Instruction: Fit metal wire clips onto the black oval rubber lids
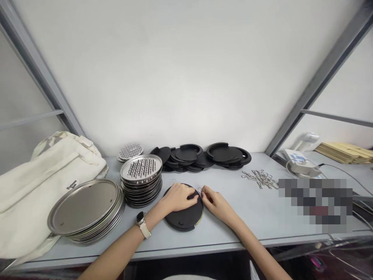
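Observation:
A black round disc (182, 218) lies flat on the grey table in front of me. It has a small dark knob near its front edge, and a thin yellowish layer shows along the right side. My left hand (180, 197) rests over the top of the disc and grips it, thumb towards the right rim. At that rim, my right hand (213, 201) pinches a small metal wire clip (199, 189), mostly covered by the fingers. Similar wire clips (260, 179) lie in a loose heap to the right.
Left are stacked round metal trays (87, 202), stacked round grater plates (141, 169) and a cream bag (43, 175). Black rings and discs (188, 153) line the wall. Right stand a white device (301, 161) with cables and thin wooden boards (344, 152); one patch is pixelated.

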`<state>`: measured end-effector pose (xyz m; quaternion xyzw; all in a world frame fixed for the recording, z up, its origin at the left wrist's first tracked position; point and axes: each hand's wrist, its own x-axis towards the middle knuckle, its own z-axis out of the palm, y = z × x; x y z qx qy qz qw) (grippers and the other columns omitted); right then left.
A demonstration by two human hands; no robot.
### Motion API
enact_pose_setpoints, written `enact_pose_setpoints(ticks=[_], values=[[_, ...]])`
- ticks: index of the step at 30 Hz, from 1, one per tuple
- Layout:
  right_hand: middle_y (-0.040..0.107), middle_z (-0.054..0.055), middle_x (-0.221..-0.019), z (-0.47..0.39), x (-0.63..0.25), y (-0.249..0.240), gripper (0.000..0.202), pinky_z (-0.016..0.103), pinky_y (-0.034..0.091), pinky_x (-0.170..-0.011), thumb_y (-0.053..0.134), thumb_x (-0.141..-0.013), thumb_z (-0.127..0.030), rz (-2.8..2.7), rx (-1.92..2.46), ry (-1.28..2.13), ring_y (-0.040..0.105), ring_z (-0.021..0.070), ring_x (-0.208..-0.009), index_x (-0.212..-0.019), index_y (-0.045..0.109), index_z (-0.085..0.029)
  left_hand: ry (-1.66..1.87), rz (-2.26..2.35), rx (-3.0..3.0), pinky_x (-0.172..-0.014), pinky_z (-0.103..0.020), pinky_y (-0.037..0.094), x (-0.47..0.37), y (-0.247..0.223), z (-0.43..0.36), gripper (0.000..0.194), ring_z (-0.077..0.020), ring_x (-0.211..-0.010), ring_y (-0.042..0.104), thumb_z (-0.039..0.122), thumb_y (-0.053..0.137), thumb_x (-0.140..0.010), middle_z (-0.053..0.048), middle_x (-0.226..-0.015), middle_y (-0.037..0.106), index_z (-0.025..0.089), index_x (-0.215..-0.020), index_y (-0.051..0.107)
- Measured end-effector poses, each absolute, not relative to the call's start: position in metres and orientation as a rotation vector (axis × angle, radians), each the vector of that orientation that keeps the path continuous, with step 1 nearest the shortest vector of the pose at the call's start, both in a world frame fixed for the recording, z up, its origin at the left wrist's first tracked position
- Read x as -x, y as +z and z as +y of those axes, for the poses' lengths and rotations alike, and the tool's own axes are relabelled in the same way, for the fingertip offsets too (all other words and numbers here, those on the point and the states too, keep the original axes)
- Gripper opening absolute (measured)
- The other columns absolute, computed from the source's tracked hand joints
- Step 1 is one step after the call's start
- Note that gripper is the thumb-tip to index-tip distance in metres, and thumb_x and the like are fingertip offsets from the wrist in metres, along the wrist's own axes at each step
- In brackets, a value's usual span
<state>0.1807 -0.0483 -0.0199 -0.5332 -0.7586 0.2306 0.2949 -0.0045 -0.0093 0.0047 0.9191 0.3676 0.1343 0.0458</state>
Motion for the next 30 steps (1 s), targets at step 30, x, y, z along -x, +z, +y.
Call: enact_pose_setpoints(ticks=[30], values=[[0.052,0.0,-0.06,-0.043,-0.175,-0.022,0.029,0.024,0.031,-0.055,0.028,-0.095,-0.029,-2.127,1.466,0.491,0.051,0.0154,-0.055,-0.069,0.039,-0.021,0.364,1.137,-2.865,-0.057,-0.027,0.034,0.005,0.001,-0.009,0.025,-0.0194,-0.062,0.059,0.036,0.046,-0.084,-0.005,-0.067,0.064,0.018,-0.075,0.062]])
